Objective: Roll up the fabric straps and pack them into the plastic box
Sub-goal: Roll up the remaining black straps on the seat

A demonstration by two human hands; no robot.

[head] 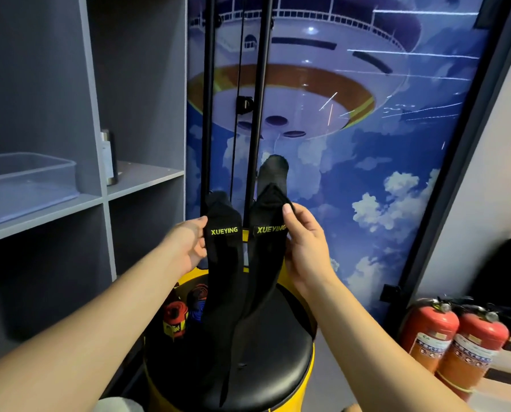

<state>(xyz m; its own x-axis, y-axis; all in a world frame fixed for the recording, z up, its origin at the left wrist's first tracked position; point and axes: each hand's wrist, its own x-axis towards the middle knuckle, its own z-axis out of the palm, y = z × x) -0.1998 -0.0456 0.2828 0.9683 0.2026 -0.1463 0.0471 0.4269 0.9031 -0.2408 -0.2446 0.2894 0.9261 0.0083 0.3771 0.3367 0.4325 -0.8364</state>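
- Your left hand (188, 248) pinches the outer edge of the left black fabric strap (223, 263), thumb in front beside its "XUEYING" label; the other fingers are behind the cloth, so you cannot see how they lie.
- Your right hand (303, 251) grips the right black fabric strap (267, 257), thumb curled over its top corner, fingers wrapped round the far edge.
- Both straps hang side by side, just touching, and trail down unrolled onto the black padded top of the yellow stand (304, 361) directly below your hands.
- In the stand's open rim, left of the hanging straps, sit rolled wraps: a red roll (175, 315) and a blue-and-red roll (197, 298), close together.
- The clear plastic box (28, 185) rests on the grey shelf unit (105, 162) well to the left of the stand, higher than your hands; nothing shows inside it.
- One compartment to the right of the box, a metal bottle (110, 157) stands upright.
- Two black poles (258, 93) rise from behind the stand, in front of a blue mural of clouds and a saucer-shaped craft (322, 93).
- Two red fire extinguishers (453, 340) stand on the floor to the right of the stand, touching each other.
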